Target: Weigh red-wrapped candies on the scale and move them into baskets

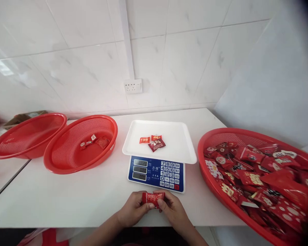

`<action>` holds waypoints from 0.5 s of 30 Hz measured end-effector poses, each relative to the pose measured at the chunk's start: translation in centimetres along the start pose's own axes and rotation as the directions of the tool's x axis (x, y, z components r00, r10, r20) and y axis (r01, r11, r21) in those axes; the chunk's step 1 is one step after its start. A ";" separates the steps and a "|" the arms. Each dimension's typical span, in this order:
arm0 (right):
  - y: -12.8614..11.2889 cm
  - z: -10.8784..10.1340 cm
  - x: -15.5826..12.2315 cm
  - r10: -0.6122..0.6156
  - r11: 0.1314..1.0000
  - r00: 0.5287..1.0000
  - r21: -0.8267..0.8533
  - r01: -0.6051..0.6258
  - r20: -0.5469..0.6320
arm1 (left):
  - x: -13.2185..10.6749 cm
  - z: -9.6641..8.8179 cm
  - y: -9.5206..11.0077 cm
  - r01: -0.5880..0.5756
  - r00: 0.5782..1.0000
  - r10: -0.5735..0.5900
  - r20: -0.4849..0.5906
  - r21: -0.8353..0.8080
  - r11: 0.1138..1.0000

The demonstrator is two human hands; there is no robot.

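Observation:
My left hand (133, 209) and my right hand (172, 212) hold a twisted red sweet packet (153, 199) between them, just in front of a blue digital scale (156, 174). A white tray (159, 130) rests on the scale and carries several red wrapped sweets (154, 141). To the right, a large red mesh basket (202, 150) is heaped with red sweet packets (251, 177). A red mesh basket (115, 131) left of the scale holds a few small red sweets (92, 140).
Another red mesh basket (41, 117) lies tilted at the far left, with a cardboard box (23, 119) behind it. All of this stands on a white table (66, 194) against a white tiled wall with a wall socket (132, 86).

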State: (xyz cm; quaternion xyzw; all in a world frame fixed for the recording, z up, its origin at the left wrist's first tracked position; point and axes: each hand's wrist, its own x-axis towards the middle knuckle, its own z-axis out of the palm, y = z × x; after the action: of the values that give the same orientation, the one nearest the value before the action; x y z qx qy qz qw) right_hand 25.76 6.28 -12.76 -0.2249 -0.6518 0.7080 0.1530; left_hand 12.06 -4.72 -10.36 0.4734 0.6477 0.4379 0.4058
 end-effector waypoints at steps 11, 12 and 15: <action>-0.4 1.1 0.1 -0.043 0.996 0.989 -0.082 0.031 -0.142 | 0.5 -0.2 -1.6 0.015 0.999 -0.013 0.033 -0.042 0.999; -0.5 1.3 0.1 -0.050 0.996 0.988 -0.086 0.038 -0.144 | 0.5 -0.3 -1.6 0.020 0.999 -0.017 0.038 -0.088 0.996; -0.8 1.7 0.1 -0.079 0.992 0.986 -0.111 0.063 -0.146 | 0.3 -0.4 -1.8 0.035 0.999 -0.032 0.022 -0.159 0.987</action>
State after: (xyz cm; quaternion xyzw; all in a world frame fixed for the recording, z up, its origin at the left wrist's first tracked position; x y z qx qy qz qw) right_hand 24.74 5.00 -11.94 -0.2618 -0.6826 0.6477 0.2145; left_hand 11.21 -4.79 -11.98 0.4327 0.6146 0.4767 0.4558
